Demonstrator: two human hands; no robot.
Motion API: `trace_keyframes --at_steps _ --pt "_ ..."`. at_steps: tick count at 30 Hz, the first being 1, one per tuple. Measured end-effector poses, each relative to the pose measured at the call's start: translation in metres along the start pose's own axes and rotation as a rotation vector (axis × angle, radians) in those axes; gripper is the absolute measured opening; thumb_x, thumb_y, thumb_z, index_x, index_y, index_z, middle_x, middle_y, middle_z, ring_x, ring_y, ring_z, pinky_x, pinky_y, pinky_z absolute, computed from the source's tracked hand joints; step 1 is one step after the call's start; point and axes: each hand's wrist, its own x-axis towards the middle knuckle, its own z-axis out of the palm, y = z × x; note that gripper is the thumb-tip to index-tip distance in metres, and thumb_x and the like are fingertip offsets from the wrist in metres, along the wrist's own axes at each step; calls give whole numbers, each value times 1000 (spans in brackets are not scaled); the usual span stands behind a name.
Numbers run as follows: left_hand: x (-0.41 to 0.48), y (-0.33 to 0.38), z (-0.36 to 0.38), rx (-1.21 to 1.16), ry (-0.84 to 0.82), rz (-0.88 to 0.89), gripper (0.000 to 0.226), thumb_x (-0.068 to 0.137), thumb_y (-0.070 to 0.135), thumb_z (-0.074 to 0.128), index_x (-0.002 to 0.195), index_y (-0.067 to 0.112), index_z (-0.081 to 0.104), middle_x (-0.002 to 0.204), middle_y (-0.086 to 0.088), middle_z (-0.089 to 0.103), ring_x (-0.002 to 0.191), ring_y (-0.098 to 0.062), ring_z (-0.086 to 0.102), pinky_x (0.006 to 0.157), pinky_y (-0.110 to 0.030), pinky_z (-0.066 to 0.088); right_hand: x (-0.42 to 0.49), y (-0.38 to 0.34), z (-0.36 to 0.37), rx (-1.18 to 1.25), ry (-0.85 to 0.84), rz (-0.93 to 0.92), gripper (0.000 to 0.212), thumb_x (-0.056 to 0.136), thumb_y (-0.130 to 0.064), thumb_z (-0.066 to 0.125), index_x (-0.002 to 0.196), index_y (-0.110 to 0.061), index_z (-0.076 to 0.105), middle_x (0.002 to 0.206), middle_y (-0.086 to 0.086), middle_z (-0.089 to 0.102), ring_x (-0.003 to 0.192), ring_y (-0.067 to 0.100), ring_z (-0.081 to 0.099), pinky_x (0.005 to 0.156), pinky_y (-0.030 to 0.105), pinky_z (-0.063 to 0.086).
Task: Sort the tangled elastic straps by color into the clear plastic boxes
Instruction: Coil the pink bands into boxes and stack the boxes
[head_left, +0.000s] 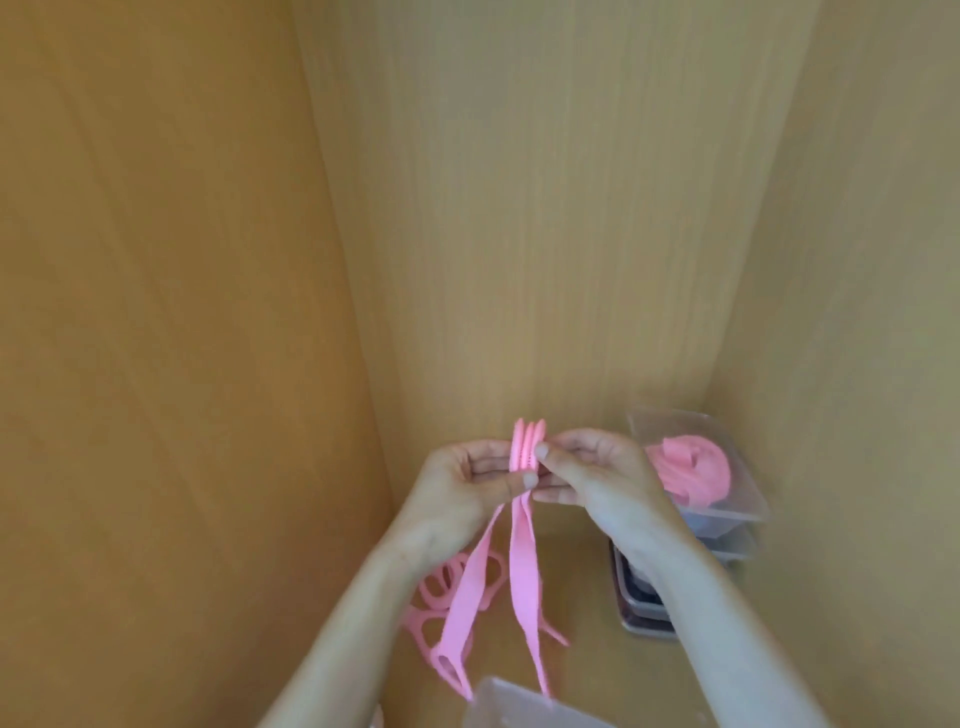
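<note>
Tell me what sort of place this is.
Probably a wooden cabinet or shelf bay: tan wood-grain panels enclose three sides, with stacked clear plastic boxes in the right corner.

Tan wood-grain walls (519, 208) meet in corner; matching wooden surface (582, 597) below.

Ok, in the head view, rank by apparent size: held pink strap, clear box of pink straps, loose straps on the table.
1. Held pink strap: longest span, though nearest the camera.
2. Clear box of pink straps.
3. Loose straps: close to the box and partly hidden, so this place is unsure.
</note>
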Motion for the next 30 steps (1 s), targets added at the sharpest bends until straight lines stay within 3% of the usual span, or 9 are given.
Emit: trace_keyframes --at_steps 4,9,12,15,18,21,24,27,30 --pt "13 28 0 21 -18 59 30 82 -4 75 112 -4 71 106 -19 76 101 -35 72 93 -33 57 8 -33 -5 -112 -9 -89 16 92 -6 70 101 7 71 94 24 74 82 32 75 75 35 63" --pt "24 58 0 47 -67 119 32 84 -3 74 116 -2 70 107 -18 76 102 -36 72 95 -37 57 19 -53 -9 -209 42 -245 11 88 -11 76 92 0 74 84 15 74 63 8 65 58 17 51" --pt "28 66 2 53 -82 141 28 90 -2 69 118 1 69 107 -17 76 102 -34 73 94 -33 57 25 -56 -8 -222 104 -321 8 83 -13 81 84 -7 75 75 1 71 66 4 62 64 18 51" --pt "31 69 6 50 -83 144 25 95 1 64 119 0 68 108 -18 75 103 -34 72 94 -34 56 27 -55 -7 -209 129 -369 9 82 -12 81 82 -7 73 69 0 72 63 4 62 64 17 50" --pt "35 74 9 27 -46 139 22 97 0 60 117 -3 67 106 -22 74 95 -28 71 94 -38 56 26 -49 -14 -177 136 -387 12 84 -11 80 89 -6 70 76 3 73 68 3 63 65 14 48" --pt "40 80 7 -7 -14 124 15 98 -2 57 108 -5 67 94 -19 70 91 -28 65 102 -50 49 26 -30 -28 -208 266 -323 19 87 -6 76 99 -10 61 91 0 64 80 7 59 68 10 45" --pt "43 88 3 -23 -12 120 15 98 -1 55 108 -7 66 93 -17 69 91 -29 63 102 -50 48 21 -2 -33 -259 115 -128 28 88 -6 74 111 -13 61 106 2 66 98 15 64 76 14 49" --pt "45 95 0 -11 -16 127 15 98 -1 55 108 -7 65 91 -15 69 88 -26 65 96 -45 51 17 22 -31 -352 -2 -78 8 88 -5 74 95 -6 69 92 5 74 89 19 69 77 21 53" --pt "45 99 -2 -17 -20 135 15 98 -1 56 109 -3 66 90 -13 71 85 -23 67 90 -37 55 13 36 -26 -349 -70 -66 7 89 -3 73 90 -1 67 88 11 75 82 20 71 75 27 57"
